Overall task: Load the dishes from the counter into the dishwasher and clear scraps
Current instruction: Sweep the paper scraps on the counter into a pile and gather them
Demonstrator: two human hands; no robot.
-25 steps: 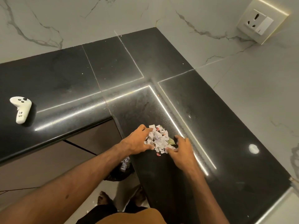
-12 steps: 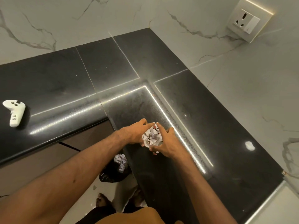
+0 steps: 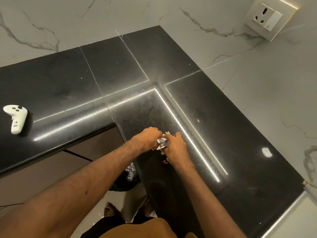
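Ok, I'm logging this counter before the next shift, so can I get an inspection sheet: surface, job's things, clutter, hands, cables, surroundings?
Surface: black counter, glossy, L-shaped, light strips reflected.
Job's things: paper scraps bunched between both hands; loose bits on the counter by the right wrist; bin bag below the edge holds more scraps; no dishes seen.
Clutter: white controller at the counter's left end.
Hands: left hand and right hand both curl round the scraps.
Cables: nothing seen.
Surroundings: marbled wall; wall socket upper right; bare foot on pale floor.
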